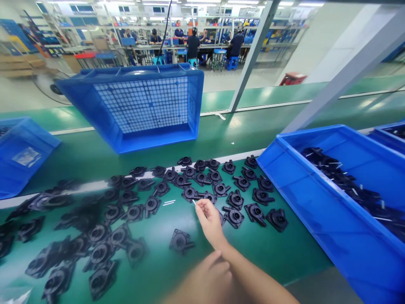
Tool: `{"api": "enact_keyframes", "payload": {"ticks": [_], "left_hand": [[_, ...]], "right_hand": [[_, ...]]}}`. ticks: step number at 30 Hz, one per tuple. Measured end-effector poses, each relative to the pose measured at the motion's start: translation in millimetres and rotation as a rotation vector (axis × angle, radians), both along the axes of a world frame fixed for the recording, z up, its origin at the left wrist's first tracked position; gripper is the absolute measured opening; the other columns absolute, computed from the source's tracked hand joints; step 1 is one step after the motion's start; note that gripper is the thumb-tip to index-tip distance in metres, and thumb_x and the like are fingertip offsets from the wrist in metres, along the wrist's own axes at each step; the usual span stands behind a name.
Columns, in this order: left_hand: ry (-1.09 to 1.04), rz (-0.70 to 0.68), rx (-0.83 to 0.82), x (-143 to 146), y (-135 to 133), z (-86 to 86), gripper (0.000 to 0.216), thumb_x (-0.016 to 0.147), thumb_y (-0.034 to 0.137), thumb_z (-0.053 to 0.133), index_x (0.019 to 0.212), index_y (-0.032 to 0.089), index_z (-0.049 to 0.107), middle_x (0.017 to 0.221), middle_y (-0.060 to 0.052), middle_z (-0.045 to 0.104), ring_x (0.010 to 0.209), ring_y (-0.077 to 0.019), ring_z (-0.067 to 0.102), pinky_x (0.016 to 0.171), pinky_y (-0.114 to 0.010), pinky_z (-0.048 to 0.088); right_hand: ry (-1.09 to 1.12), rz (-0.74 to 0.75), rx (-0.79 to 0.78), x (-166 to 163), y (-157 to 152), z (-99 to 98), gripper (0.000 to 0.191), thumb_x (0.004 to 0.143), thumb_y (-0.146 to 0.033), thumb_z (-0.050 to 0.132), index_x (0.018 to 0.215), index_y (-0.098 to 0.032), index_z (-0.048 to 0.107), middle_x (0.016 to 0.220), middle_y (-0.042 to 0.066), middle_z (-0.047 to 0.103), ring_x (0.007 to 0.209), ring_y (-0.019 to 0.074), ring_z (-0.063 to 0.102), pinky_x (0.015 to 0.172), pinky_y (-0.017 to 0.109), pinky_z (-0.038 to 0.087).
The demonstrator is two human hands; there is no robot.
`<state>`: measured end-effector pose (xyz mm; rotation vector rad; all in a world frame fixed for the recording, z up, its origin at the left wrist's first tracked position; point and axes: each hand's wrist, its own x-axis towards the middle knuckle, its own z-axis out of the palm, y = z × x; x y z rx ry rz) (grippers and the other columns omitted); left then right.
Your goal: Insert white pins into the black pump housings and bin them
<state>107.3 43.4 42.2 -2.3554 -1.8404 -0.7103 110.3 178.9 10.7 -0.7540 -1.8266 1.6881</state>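
Note:
My right hand (209,221) is closed in a pinch on a thin white pin (194,202), its tip pointing up and left over the black plastic parts. Each part (190,193) has a square flange, a round raised centre and a side spout, like a small pump cover. Blurred and low in the view, my left hand (211,274) overlaps the right forearm; its finger state is not clear. Loose white pins (169,203) lie on the green surface left of my right hand. One black part (181,240) lies by itself between the hands and the left cluster.
Many black parts spread over the green bench (164,270). At right, a blue bin (303,198) holds black parts with white pins. Another blue crate (152,143) stands tilted behind, and a blue bin (28,156) sits left. People sit at far workbenches beyond a metal post (253,55).

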Motion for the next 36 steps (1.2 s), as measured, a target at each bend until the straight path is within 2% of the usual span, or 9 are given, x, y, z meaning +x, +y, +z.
{"api": "enact_keyframes", "payload": {"ticks": [4,6,11,17,22,24,29,32,36], "left_hand": [[-0.083,0.15,0.099,-1.0,-5.3,-16.2,0.044,0.08,0.032,0.057,0.118,0.01,0.054,0.121,-0.022,0.054,0.13,-0.0363,0.033,0.091,-0.048,0.05],[-0.122,0.156,0.1,0.9,-7.8,-23.9,0.049,0.078,0.034,0.059,0.12,0.01,0.052,0.125,-0.024,0.051,0.131,-0.0404,0.027,0.091,-0.054,0.048],[-0.18,0.025,0.01,6.7,-8.6,-22.0,0.031,0.081,0.02,0.053,0.111,0.026,0.06,0.119,-0.009,0.06,0.122,-0.0245,0.047,0.098,-0.036,0.048],[-0.209,0.117,0.034,0.8,-8.2,-17.0,0.044,0.078,0.033,0.06,0.118,0.015,0.055,0.126,-0.02,0.052,0.127,-0.0354,0.037,0.094,-0.051,0.046],[-0.268,0.009,-0.009,-0.2,-7.5,-14.4,0.025,0.082,0.025,0.053,0.104,0.029,0.062,0.107,-0.006,0.064,0.11,-0.0232,0.056,0.089,-0.036,0.052],[-0.272,0.096,-0.003,-12.9,-11.6,-10.9,0.028,0.081,0.024,0.052,0.108,0.025,0.06,0.106,-0.009,0.064,0.104,-0.0236,0.057,0.088,-0.038,0.051],[-0.246,0.558,-0.161,-61.1,-30.1,-4.1,0.035,0.078,0.028,0.058,0.111,0.016,0.055,0.101,-0.012,0.059,0.092,-0.0238,0.056,0.078,-0.039,0.05],[-0.266,0.573,-0.316,-72.4,-34.4,-9.2,0.025,0.079,0.032,0.059,0.1,0.018,0.059,0.089,-0.007,0.06,0.082,-0.0216,0.055,0.072,-0.035,0.048],[-0.405,0.588,-0.33,-69.6,-31.4,-19.3,0.015,0.085,0.025,0.049,0.09,0.019,0.062,0.079,-0.005,0.06,0.077,-0.0188,0.053,0.071,-0.031,0.044]], "right_hand": [[0.004,0.042,0.016,0.9,-4.4,-0.4,0.018,0.087,-0.036,0.049,0.089,-0.019,0.054,0.078,0.002,0.054,0.072,0.0137,0.05,0.067,0.026,0.042],[0.002,0.05,0.018,0.6,-4.6,-1.6,0.018,0.087,-0.036,0.049,0.088,-0.019,0.055,0.078,0.002,0.055,0.072,0.0136,0.05,0.067,0.026,0.042],[-0.004,-0.004,0.043,1.0,0.2,0.4,0.017,0.086,-0.035,0.05,0.087,-0.018,0.054,0.076,0.001,0.054,0.071,0.0138,0.05,0.066,0.025,0.042],[-0.01,0.044,0.058,0.7,-2.5,1.2,0.017,0.087,-0.035,0.049,0.088,-0.019,0.054,0.078,0.002,0.054,0.071,0.0137,0.05,0.067,0.026,0.042],[-0.008,0.04,0.104,1.8,-4.5,3.4,0.016,0.088,-0.033,0.048,0.088,-0.018,0.054,0.078,0.002,0.054,0.072,0.0137,0.05,0.067,0.026,0.042],[0.003,0.058,0.113,2.5,-6.3,4.1,0.015,0.088,-0.032,0.047,0.088,-0.018,0.054,0.077,0.001,0.054,0.072,0.0135,0.05,0.067,0.025,0.042],[0.009,0.129,0.062,3.0,-9.5,2.0,0.015,0.088,-0.032,0.048,0.088,-0.018,0.055,0.077,0.001,0.054,0.072,0.0131,0.05,0.067,0.024,0.041],[0.005,0.16,0.032,3.4,-9.9,0.7,0.015,0.088,-0.032,0.049,0.087,-0.017,0.055,0.077,0.001,0.053,0.072,0.013,0.05,0.067,0.024,0.041],[0.01,0.197,0.032,5.1,-10.1,3.0,0.015,0.088,-0.03,0.049,0.087,-0.017,0.055,0.076,0.0,0.052,0.071,0.0122,0.049,0.067,0.023,0.04]]}}
